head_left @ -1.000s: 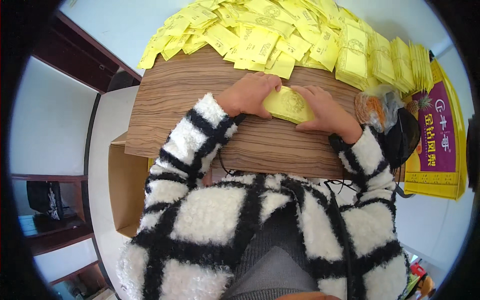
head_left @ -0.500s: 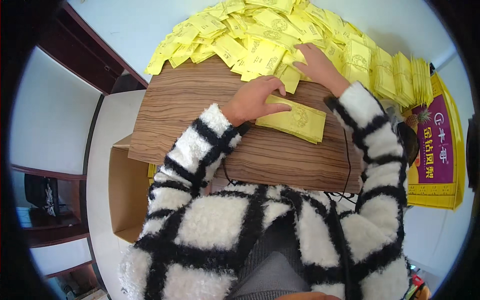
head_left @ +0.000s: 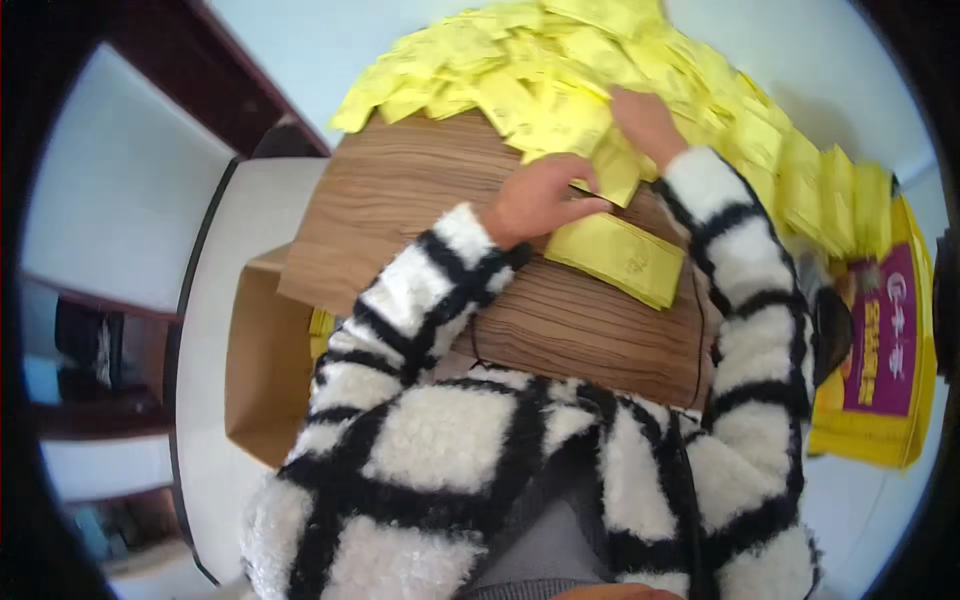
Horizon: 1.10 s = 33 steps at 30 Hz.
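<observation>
My left hand (head_left: 543,200) is held over the wooden table, thumb and fingers apart, with nothing between them. Just below its thumb lies a neat stack of flat yellow packets (head_left: 615,260). My right hand (head_left: 650,125) reaches farther out, to the near edge of a big heap of yellow packets (head_left: 540,75). Its fingers are bent together at the edge of a packet there and look closed on it, though blur and the hand itself hide the thumb. One loose packet (head_left: 615,170) pokes out of the heap between my hands.
Upright bundles of yellow packets (head_left: 825,205) stand in a row at the table's right. Beyond that edge is a yellow and purple printed carton (head_left: 875,340). An open cardboard box (head_left: 265,360) with yellow items inside sits left of the brown wood-grain table (head_left: 400,190). A thin dark cable (head_left: 700,320) crosses the table's right part.
The whole view has shifted, moving the scene rightward and blurring it. My right fingers have drawn together at the heap; my left hand stays beside the stack with its fingers apart.
</observation>
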Motion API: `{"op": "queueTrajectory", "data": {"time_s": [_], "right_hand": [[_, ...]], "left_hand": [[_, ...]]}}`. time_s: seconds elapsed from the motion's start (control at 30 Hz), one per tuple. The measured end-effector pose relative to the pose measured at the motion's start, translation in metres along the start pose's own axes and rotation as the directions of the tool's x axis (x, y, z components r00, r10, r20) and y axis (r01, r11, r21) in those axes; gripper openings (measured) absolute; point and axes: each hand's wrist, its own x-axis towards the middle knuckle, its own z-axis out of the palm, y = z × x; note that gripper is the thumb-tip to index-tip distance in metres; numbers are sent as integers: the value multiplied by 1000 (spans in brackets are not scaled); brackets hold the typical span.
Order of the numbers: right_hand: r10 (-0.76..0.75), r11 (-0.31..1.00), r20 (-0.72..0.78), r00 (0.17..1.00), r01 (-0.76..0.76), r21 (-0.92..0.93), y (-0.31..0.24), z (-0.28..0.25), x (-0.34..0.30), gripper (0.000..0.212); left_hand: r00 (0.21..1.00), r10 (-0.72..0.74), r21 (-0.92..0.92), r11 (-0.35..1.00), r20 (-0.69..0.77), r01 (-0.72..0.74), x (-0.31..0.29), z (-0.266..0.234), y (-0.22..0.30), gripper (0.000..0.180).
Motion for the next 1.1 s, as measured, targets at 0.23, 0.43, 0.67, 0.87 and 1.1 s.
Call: {"op": "queueTrajectory", "data": {"time_s": [0.23,0.43,0.67,0.87,1.1], "right_hand": [[148,988,-50,988,-146,51,-12,-44,-24,42],[-219,975,-133,967,212,-59,-43,-58,-70,34],[-396,916,-131,909,382,-122,-50,-56,-96,46],[-352,929,-144,925,327,-173,-22,-67,-106,51],[-202,950,55,978,209,-231,-1,-66,-108,52]], "left_hand": [[949,-302,-628,757,-93,180,4,21,-35,38],[847,-477,-969,-45,235,243,-9,-28,-20,40],[866,-479,-983,31,145,182,-10,-10,-24,41],[928,-372,-995,75,33,65,0,9,-37,42],[872,-489,-989,131,-1,72,5,16,-46,33]]}}
